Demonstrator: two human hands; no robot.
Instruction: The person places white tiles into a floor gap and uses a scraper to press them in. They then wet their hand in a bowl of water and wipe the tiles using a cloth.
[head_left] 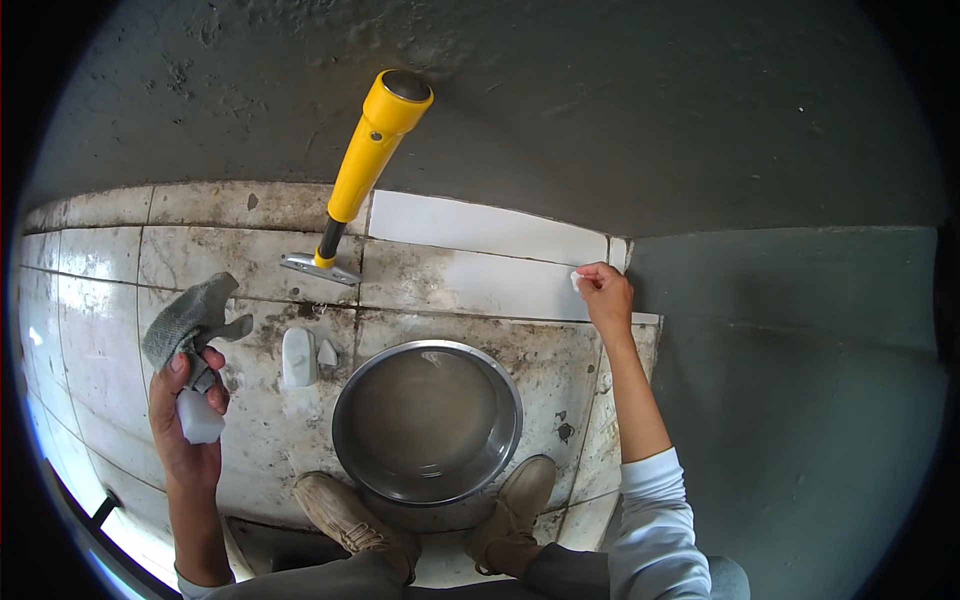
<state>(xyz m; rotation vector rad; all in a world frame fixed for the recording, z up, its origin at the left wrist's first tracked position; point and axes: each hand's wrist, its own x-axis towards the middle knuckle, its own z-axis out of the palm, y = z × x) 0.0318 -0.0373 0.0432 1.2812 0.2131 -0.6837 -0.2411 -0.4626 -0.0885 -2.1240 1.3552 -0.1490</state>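
Note:
My left hand (187, 455) is closed on a grey cloth (187, 325) and a white sponge block (200, 417), raised at the left. My right hand (608, 297) reaches out to the right end of a pale, cleaner tile (480, 282) and pinches a small white sponge piece (576, 281) against or just over it. Between my feet and the wall stands a round steel basin (512, 385) with cloudy water. To its left lie another white block (298, 357) and a small white wedge (327, 353).
A yellow-handled scraper (362, 160) stands upright on its flat metal head behind the basin. Grimy tiles (240, 265) run along the dark grey wall (600, 110). A white tile strip (480, 225) borders the wall. My shoes (345, 512) flank the basin's near side.

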